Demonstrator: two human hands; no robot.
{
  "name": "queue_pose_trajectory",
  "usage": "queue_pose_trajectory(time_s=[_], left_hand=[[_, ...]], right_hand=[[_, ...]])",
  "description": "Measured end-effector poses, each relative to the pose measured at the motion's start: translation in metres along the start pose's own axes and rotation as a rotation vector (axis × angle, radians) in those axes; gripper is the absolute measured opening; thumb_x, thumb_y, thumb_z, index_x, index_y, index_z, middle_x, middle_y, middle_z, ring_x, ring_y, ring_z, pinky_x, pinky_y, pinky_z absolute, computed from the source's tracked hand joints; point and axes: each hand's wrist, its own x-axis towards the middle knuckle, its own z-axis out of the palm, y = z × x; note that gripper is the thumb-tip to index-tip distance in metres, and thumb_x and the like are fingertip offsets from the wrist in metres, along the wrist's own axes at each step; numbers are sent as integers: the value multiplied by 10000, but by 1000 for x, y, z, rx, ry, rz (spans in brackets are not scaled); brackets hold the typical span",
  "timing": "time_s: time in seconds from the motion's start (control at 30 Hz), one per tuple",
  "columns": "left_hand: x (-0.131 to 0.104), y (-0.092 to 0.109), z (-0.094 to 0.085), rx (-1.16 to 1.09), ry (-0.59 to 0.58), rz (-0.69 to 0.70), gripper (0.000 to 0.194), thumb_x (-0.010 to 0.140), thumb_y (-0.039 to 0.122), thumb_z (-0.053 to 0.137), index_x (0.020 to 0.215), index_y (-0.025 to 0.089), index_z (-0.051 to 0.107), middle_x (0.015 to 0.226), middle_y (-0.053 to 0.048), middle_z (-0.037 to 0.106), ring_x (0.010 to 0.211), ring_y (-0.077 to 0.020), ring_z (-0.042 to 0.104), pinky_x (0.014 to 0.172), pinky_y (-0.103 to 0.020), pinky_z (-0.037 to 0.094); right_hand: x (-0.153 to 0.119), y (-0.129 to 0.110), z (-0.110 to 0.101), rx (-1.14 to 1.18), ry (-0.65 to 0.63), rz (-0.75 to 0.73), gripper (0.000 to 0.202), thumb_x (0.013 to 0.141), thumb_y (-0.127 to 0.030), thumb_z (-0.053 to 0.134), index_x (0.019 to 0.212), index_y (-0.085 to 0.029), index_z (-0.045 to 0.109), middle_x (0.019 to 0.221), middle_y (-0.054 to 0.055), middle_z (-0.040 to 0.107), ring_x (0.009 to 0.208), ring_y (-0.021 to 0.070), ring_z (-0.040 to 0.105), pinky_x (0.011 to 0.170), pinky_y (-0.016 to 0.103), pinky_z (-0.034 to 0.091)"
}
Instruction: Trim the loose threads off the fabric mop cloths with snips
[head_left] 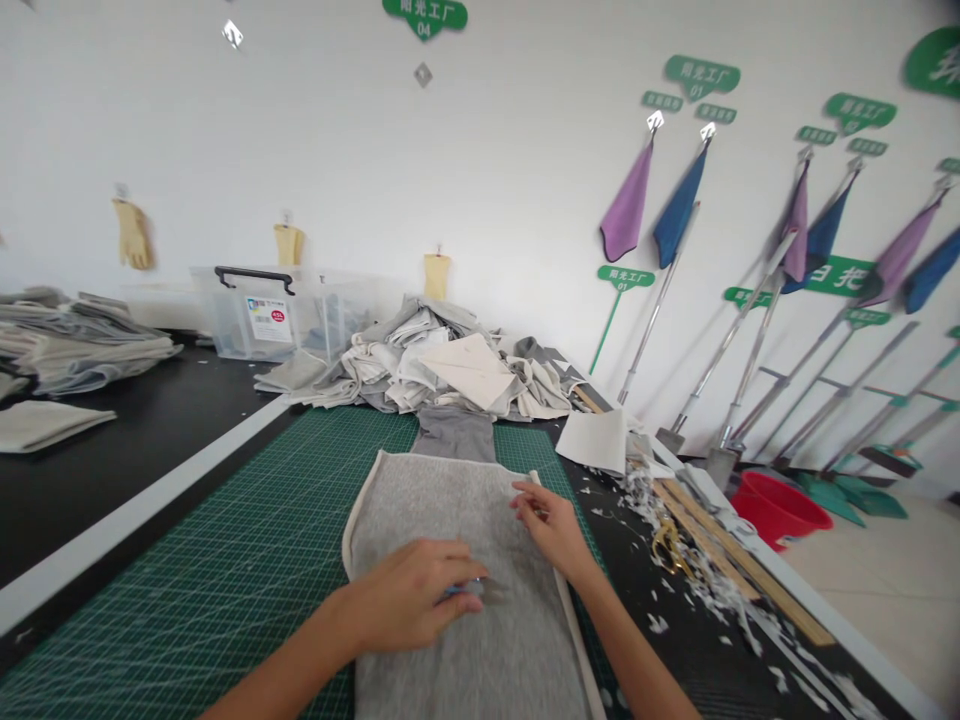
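Observation:
A grey cloth panel (pixel 450 500) with pale bound edges lies on a green cutting mat (pixel 247 530) in front of me. Over its middle, my left hand (pixel 420 595) is closed around a small tool (pixel 469 586) with a blue part and what looks like a silvery tip; the fingers hide most of it, so its kind is unclear. At the panel's upper right edge is my right hand (pixel 551 525), fingers loosely bent and apart, with nothing visible in them. Whether its fingertips touch the cloth I cannot tell.
Behind the mat rises a heap of grey and cream cloth (pixel 450 360) beside a clear plastic box (pixel 262 315). Folded cloths (pixel 82 345) are stacked at left. Wooden rulers (pixel 742 560), gold-coloured scissors (pixel 666 548) and white scraps lie at right. A red bucket (pixel 780 505) stands beyond the table.

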Motion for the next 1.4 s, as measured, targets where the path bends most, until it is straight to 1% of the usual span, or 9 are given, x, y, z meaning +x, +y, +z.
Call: queue_pose_trajectory(time_s=[0.2, 0.37, 0.57, 0.63, 0.77, 0.9, 1.1, 1.2, 1.4], left_hand=[[-25, 1, 8, 121, -42, -70, 214, 962, 267, 422, 1059, 240, 611, 937, -19, 639, 821, -190, 624, 712, -287, 440], [-39, -12, 4, 111, 62, -159, 277, 974, 295, 407, 1217, 256, 533, 1048, -36, 624, 887, -186, 618, 779, -294, 456], [-42, 14, 7, 124, -94, -85, 206, 964, 240, 413, 1042, 257, 602, 937, -7, 626, 805, -176, 618, 702, -283, 458], [-46, 15, 5, 127, -72, -94, 217, 965, 244, 410, 1083, 265, 591, 950, -6, 629, 808, -174, 621, 706, -281, 462], [-55, -3, -1, 167, 56, -194, 267, 957, 297, 439, 1191, 265, 563, 1043, -32, 632, 845, -177, 632, 754, -279, 477], [-61, -23, -5, 240, 67, -280, 269, 968, 272, 394, 1106, 239, 623, 991, -43, 647, 834, -189, 641, 758, -298, 486], [-58, -38, -5, 193, 144, -272, 322, 966, 351, 407, 1220, 248, 577, 1112, -56, 635, 957, -194, 622, 854, -306, 478], [-50, -43, -7, 196, 104, -296, 295, 962, 324, 411, 1132, 224, 630, 1032, -55, 654, 922, -204, 628, 839, -321, 479], [-38, -27, -8, 133, 110, -200, 296, 957, 339, 431, 1160, 232, 618, 1039, -54, 657, 947, -194, 620, 858, -305, 474]], right_hand=[[-1, 0, 1, 12, 6, -5, 298, 841, -271, 499, 1089, -185, 639, 834, 48, 711, 682, 162, 648, 623, 274, 526], [-1, -2, 1, 8, -14, -9, 302, 837, -258, 491, 1090, -183, 638, 835, 47, 708, 681, 159, 650, 609, 266, 522], [0, 1, 0, 11, 23, -13, 316, 823, -241, 491, 1096, -169, 633, 820, 47, 706, 664, 155, 642, 608, 266, 518], [0, 1, -1, 13, 32, -22, 320, 821, -235, 487, 1101, -174, 630, 819, 44, 706, 665, 153, 640, 611, 265, 518], [-1, 1, -1, 22, 18, -29, 326, 821, -231, 482, 1110, -178, 624, 817, 39, 703, 670, 151, 638, 610, 260, 519], [-2, 0, 0, 40, 16, -19, 323, 830, -249, 483, 1113, -171, 619, 812, 42, 701, 660, 151, 639, 599, 263, 521], [-1, 0, -1, 40, 26, -38, 331, 826, -229, 478, 1125, -179, 612, 811, 37, 700, 659, 146, 638, 610, 264, 522], [-1, 1, -1, 47, 24, -33, 339, 826, -234, 480, 1135, -173, 605, 815, 42, 700, 658, 146, 637, 600, 260, 519], [-1, 0, -2, 45, 23, -51, 349, 826, -236, 482, 1151, -179, 597, 805, 37, 702, 659, 145, 633, 591, 253, 517]])
